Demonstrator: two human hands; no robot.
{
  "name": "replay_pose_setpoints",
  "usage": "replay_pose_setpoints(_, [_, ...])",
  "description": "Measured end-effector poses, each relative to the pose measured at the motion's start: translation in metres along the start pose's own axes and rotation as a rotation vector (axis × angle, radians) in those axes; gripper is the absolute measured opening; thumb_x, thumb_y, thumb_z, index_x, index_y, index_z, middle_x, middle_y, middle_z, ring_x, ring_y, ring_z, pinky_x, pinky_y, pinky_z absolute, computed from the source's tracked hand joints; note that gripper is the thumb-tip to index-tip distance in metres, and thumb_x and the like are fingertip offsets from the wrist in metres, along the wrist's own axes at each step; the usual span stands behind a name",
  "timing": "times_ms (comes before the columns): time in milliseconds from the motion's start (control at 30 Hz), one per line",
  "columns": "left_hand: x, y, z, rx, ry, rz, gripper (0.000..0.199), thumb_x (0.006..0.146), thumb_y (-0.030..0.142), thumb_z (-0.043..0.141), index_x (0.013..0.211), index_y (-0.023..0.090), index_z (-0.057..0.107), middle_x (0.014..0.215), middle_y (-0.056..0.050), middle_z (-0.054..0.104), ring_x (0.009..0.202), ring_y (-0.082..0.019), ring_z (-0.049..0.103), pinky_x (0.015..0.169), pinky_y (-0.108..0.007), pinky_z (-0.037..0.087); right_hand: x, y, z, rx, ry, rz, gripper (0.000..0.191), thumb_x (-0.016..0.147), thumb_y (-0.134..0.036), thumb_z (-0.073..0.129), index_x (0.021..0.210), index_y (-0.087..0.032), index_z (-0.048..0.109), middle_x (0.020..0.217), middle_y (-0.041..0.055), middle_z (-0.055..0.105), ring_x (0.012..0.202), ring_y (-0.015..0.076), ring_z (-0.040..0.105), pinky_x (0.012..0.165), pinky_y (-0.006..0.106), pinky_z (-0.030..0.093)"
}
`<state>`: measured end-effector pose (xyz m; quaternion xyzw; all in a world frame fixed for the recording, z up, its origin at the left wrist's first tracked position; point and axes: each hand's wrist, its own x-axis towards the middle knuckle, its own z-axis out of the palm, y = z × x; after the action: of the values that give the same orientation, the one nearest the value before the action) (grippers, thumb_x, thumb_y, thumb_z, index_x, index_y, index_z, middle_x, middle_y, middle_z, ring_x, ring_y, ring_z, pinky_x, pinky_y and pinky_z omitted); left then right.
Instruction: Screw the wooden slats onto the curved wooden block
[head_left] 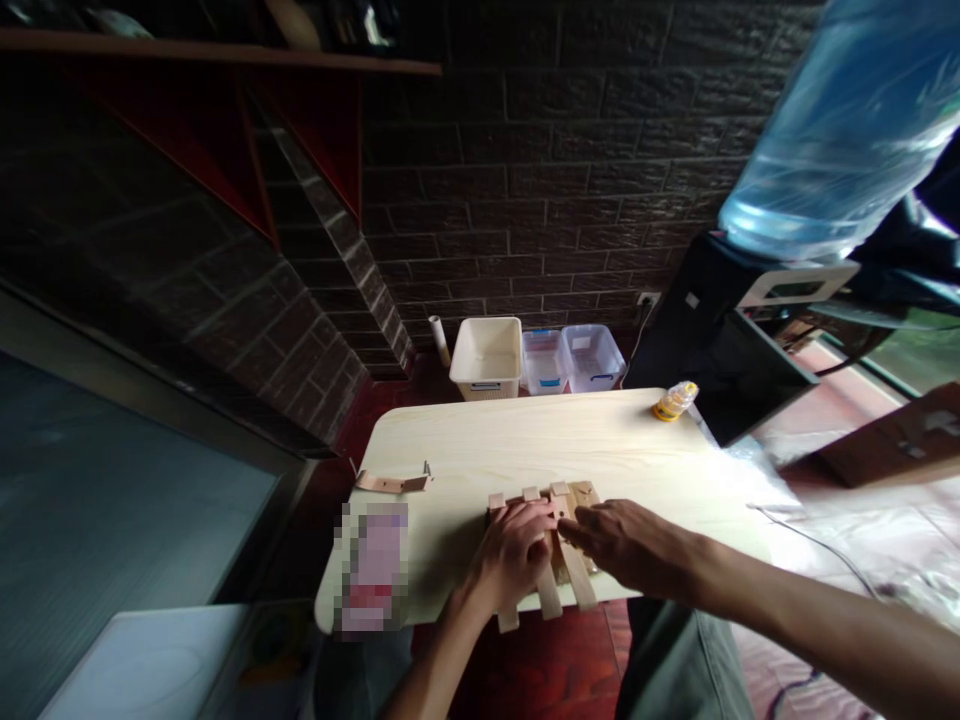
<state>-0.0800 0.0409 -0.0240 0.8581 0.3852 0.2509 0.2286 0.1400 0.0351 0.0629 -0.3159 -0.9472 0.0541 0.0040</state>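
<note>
A small frame of light wooden slats [550, 592] lies at the near edge of the pale table, the slat ends jutting past it. My left hand [510, 548] is closed over the left part of the frame, fingers across the slats and thumb on the near side. Close beside it, my right hand [619, 540] is closed, its fingertips against the crosspiece near a small dark hole. Whatever is between the right fingers is hidden. Beneath the slats is a brown, shiny block or package [583, 492], partly covered.
On the pale table [525, 430], a wooden strip with holes [391, 484] lies at left, near upright screws [427, 468]. A pixelated pink item [379, 560] sits below it. A yellow-capped bottle [675, 401] is at far right. Beyond stand bins [486, 385] and a water dispenser [690, 310].
</note>
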Motion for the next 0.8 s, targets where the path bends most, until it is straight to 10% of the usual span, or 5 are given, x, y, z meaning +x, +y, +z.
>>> replay_pose_setpoints(267, [0.002, 0.002, 0.001, 0.001, -0.038, -0.055, 0.038, 0.084, 0.009, 0.047, 0.112, 0.027, 0.065, 0.13, -0.002, 0.06, 0.126, -0.022, 0.049, 0.106, -0.042, 0.038, 0.007, 0.003, -0.003, -0.003, -0.068, 0.115, 0.023, 0.096, -0.014, 0.041, 0.115, -0.013, 0.053, 0.074, 0.0045, 0.065, 0.058, 0.0148, 0.059, 0.05, 0.026, 0.033])
replay_pose_setpoints(600, [-0.002, 0.005, 0.004, 0.018, -0.025, -0.012, 0.041, 0.079, 0.005, 0.051, 0.111, 0.027, 0.065, 0.13, 0.0, 0.06, 0.124, -0.02, 0.05, 0.106, -0.039, 0.039, 0.003, -0.001, -0.014, 0.148, -0.052, 0.099, 0.029, 0.093, -0.016, 0.045, 0.122, -0.013, 0.051, 0.105, 0.0116, 0.067, 0.093, 0.0195, 0.065, 0.072, 0.027, 0.045])
replay_pose_setpoints(800, [-0.002, 0.006, 0.008, 0.034, -0.039, -0.004, 0.042, 0.077, 0.005, 0.051, 0.11, 0.026, 0.066, 0.13, -0.001, 0.06, 0.124, -0.019, 0.051, 0.107, -0.039, 0.039, 0.001, -0.005, -0.018, 0.098, -0.119, 0.118, 0.019, 0.094, -0.019, 0.05, 0.112, -0.014, 0.055, 0.093, 0.01, 0.07, 0.078, 0.0184, 0.067, 0.062, 0.026, 0.041])
